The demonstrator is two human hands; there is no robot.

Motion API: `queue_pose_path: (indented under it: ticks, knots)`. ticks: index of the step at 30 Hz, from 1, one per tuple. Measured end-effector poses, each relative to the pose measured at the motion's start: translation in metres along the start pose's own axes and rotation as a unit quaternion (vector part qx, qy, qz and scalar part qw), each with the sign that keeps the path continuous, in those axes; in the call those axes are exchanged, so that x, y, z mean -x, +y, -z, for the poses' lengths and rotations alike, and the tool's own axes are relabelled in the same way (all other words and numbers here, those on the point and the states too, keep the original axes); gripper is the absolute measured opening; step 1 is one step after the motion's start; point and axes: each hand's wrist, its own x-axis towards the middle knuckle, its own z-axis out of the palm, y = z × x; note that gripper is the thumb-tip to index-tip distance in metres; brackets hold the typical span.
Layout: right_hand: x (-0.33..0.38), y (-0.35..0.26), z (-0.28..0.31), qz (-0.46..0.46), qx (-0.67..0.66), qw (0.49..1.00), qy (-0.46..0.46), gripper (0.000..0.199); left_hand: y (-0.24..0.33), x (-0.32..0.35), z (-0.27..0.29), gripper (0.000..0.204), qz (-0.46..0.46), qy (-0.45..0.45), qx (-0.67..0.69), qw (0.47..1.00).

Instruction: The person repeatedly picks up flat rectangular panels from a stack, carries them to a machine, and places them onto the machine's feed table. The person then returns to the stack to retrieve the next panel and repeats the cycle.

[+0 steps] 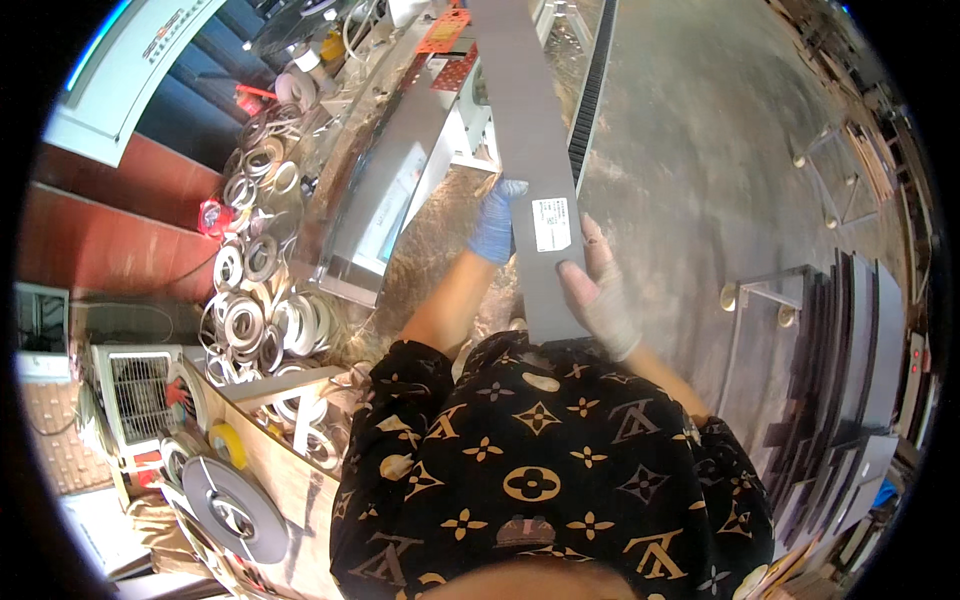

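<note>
A long, narrow grey board stretches away from my body, its near end just in front of my patterned shirt. A white printed label sticks to its upper face near that end. My left hand, in a blue glove, grips the left edge, with the thumb on top and most fingers hidden underneath. On the right edge, my right hand in a pale glove with bare fingertips holds the board beside the label, thumb on the face.
Left of me lie many rolls of edge-banding tape and a large dark roll. A machine with a glossy panel stands ahead left. Ahead runs a black roller track. To the right, grey boards stand on edge near a wheeled frame.
</note>
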Motion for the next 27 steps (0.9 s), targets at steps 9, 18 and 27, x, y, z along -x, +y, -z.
queue_pose_path:
  ticks: [9, 18, 27]
  knots:
    - [-0.014, -0.005, 0.028, -0.013, -0.018, 1.0, -0.012, 0.06, -0.013, -0.007, -0.003, 0.054, 0.007, 0.021, 0.012, 1.0]
    - [-0.02, -0.004, 0.038, -0.088, -0.027, 0.996, -0.018, 0.069, -0.032, -0.006, 0.02, 0.044, 0.044, 0.057, 0.036, 0.997]
    - [-0.061, 0.043, -0.015, -0.141, -0.094, 0.985, -0.005, 0.061, 0.0, 0.012, 0.077, 0.045, -0.037, 0.13, -0.033, 0.99]
